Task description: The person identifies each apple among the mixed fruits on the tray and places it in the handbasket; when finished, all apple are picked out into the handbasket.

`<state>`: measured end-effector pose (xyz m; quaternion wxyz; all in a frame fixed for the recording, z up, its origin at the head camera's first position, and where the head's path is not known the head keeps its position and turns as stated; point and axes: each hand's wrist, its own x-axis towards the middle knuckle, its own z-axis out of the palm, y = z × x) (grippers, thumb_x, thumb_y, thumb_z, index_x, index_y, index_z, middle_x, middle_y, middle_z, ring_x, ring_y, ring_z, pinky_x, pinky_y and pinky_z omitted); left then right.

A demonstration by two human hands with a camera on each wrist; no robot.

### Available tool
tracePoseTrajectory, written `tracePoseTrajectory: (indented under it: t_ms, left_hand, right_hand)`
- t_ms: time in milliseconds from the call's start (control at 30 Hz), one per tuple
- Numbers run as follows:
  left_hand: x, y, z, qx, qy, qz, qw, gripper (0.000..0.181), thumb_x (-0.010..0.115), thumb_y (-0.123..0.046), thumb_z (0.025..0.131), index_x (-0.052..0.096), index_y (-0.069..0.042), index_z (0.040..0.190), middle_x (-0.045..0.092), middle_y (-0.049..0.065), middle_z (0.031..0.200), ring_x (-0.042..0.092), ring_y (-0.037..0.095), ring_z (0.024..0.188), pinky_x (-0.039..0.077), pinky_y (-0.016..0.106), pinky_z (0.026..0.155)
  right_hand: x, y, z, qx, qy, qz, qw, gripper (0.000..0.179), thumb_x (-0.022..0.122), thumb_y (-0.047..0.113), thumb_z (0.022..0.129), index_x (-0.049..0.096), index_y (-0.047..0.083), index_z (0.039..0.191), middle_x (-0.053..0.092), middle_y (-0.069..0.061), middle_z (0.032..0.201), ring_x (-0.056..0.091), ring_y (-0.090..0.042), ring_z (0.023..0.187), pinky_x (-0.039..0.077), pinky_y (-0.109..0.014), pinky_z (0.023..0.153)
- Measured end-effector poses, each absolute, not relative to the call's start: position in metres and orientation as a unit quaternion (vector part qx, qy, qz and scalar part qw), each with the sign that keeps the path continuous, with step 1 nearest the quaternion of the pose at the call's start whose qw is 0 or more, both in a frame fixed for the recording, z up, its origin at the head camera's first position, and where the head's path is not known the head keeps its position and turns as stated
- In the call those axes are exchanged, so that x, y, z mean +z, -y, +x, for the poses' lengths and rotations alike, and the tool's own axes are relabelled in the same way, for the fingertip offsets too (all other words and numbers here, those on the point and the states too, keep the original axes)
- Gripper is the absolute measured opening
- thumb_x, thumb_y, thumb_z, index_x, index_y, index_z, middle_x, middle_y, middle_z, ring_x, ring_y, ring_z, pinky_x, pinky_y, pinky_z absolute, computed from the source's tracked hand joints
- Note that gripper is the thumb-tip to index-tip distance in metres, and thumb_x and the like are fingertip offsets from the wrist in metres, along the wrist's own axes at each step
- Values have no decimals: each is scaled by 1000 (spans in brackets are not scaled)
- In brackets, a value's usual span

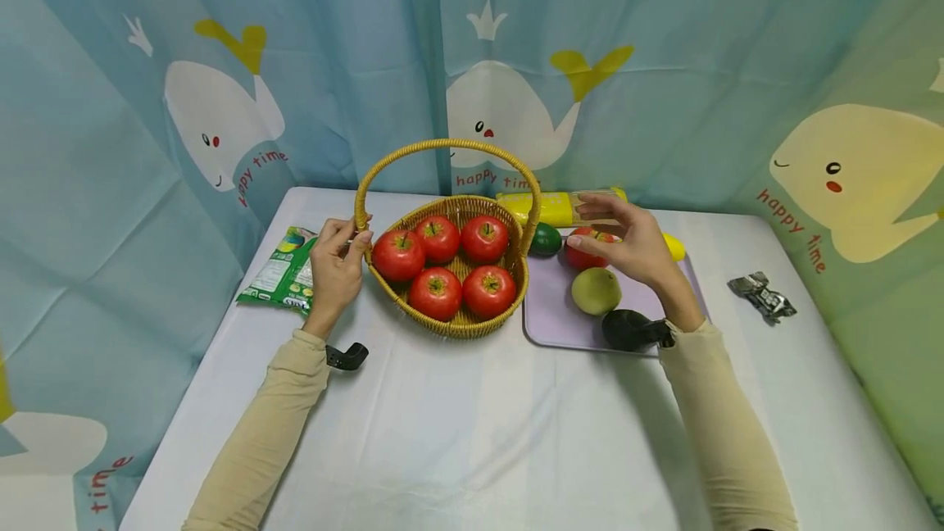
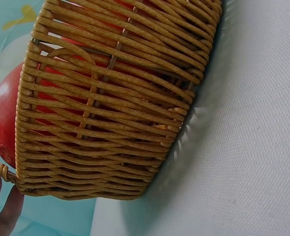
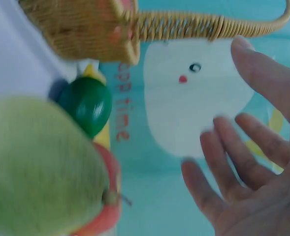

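Observation:
A woven basket (image 1: 460, 328) with a tall arched handle (image 1: 446, 143) stands at the table's middle back, with several red apples (image 1: 436, 293) in it. My left hand (image 1: 337, 265) holds the basket at the handle's left foot; its fingertips (image 2: 8, 209) show right at the rim. To the right, my right hand (image 1: 627, 240) hovers over a lilac tray (image 1: 549, 326), fingers apart and nothing in them. Beneath and beside it are a red apple (image 1: 583, 256), a green pear (image 3: 41, 167) and a small dark green fruit (image 3: 88, 105).
A green snack bag (image 1: 276, 277) lies left of the basket, partly behind my left hand. Behind the tray is a yellow package (image 1: 553, 210). Something yellow (image 1: 674, 247) shows past my right hand. A dark wrapped packet (image 1: 763, 297) lies at the right. Whale-print curtains (image 1: 398, 64) hang behind the table.

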<state>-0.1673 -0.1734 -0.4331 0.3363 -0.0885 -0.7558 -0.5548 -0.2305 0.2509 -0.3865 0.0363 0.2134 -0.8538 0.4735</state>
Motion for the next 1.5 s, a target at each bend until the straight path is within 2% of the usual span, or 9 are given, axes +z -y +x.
tracePoseTrajectory:
  t_ms: [133,267,367,500,733,1100,1300,1500]
  left_hand:
    - [-433,174,-167,-557,755,-87,334,25,67,8,99,71,16,123,60,33,103,54,2,93,47,10,77]
    - [-433,173,-167,-557,755,-86,335,25,67,9,99,72,16,122,61,33,102,54,3,92,46,10,75]
    - [-433,173,-168,-558,754,-84,336,25,67,9,98,72,15,122,60,34,102,54,4,91,46,10,75]
    - [-433,174,-167,-556,756,-82,335,25,67,9,99,72,15,122,60,33,100,53,3,91,46,10,76]
    - [-434,173,-167,-556,755,-87,337,25,67,9,99,72,16,122,59,32,98,54,1,90,47,8,77]
    - [-437,174,-168,-552,757,-89,337,26,67,7,99,71,16,124,58,32,99,53,1,91,47,9,77]
    - [-437,174,-168,-551,758,-86,338,26,68,7,99,72,15,123,58,32,98,53,1,90,47,9,76]
    - [-435,174,-168,-556,757,-85,331,26,67,5,100,72,15,124,58,33,99,54,2,90,48,8,77]
  right_hand:
    - [-392,-261,-240,429,881,196,37,73,89,12,87,56,6,152,61,-19,149,57,-30,136,48,-55,115]
    - [-397,-271,-249,405,894,192,15,82,88,12,88,47,1,157,51,-28,157,47,-45,145,40,-65,119]
    - [-401,-277,-255,390,902,187,-11,87,87,15,90,39,0,162,44,-31,161,42,-49,149,37,-66,121]
    - [-406,-282,-263,385,905,169,-54,91,85,21,93,33,1,164,37,-28,166,38,-47,152,32,-62,125]
    - [-413,-287,-272,407,893,159,-107,96,85,20,93,26,-3,165,33,-29,168,30,-50,156,27,-61,128]
    - [-426,-289,-284,384,900,164,-126,91,88,26,90,38,-4,160,40,-27,165,38,-48,153,33,-61,126]
    - [-426,-288,-286,364,906,174,-128,89,88,28,90,41,-7,157,43,-29,163,40,-49,151,35,-62,124]
    - [-426,-289,-287,351,912,166,-133,87,87,31,90,45,-5,157,47,-30,159,45,-48,146,38,-63,122]
